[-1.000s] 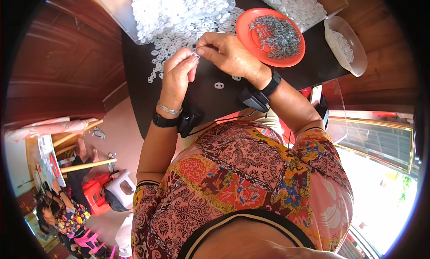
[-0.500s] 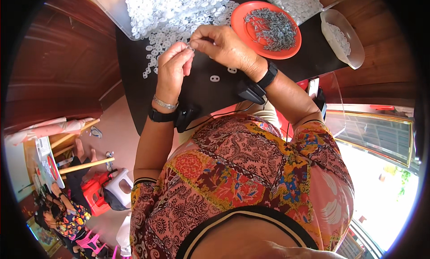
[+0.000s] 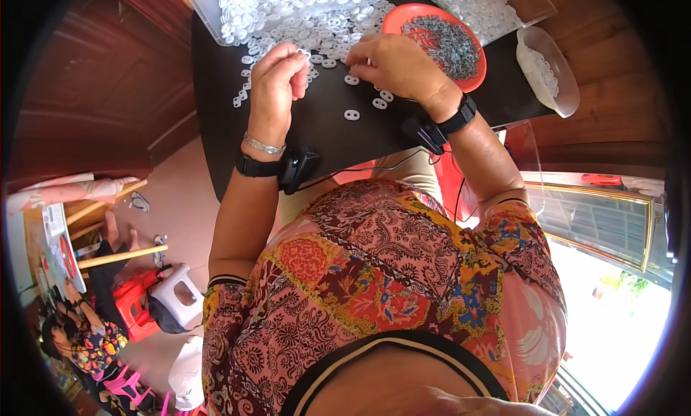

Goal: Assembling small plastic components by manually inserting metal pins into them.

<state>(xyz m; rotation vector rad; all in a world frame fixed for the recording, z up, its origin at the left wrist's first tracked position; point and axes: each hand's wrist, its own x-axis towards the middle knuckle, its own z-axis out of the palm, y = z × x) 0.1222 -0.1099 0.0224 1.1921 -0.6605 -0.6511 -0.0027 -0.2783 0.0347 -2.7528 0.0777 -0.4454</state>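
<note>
My left hand (image 3: 276, 85) is closed, thumb and fingertips pinching a small white two-holed plastic piece (image 3: 305, 53) that shows only in part. To its right, my right hand (image 3: 403, 67) hangs low over the black table (image 3: 317, 132), fingers bent and thumb a little apart, with nothing visible in them. A loose white two-holed piece (image 3: 351, 79) lies just below its thumb. More such pieces (image 3: 380, 104) lie nearer to me. Beside the right hand stands an orange-red plate (image 3: 471, 83) heaped with small grey metal clips or pins (image 3: 450, 45).
A clear bin (image 3: 209, 24) overflowing with white pieces stands at the back left; their pile (image 3: 317, 38) spreads over the table. Another full clear container (image 3: 543, 9) is at the back right. A translucent scoop-shaped tub (image 3: 568, 92) sits at the right edge. Another person (image 3: 93, 344) is far left.
My hands have moved apart; the right one went to the right, away from the left. More loose white pieces show between and below them. The view has shifted slightly.
</note>
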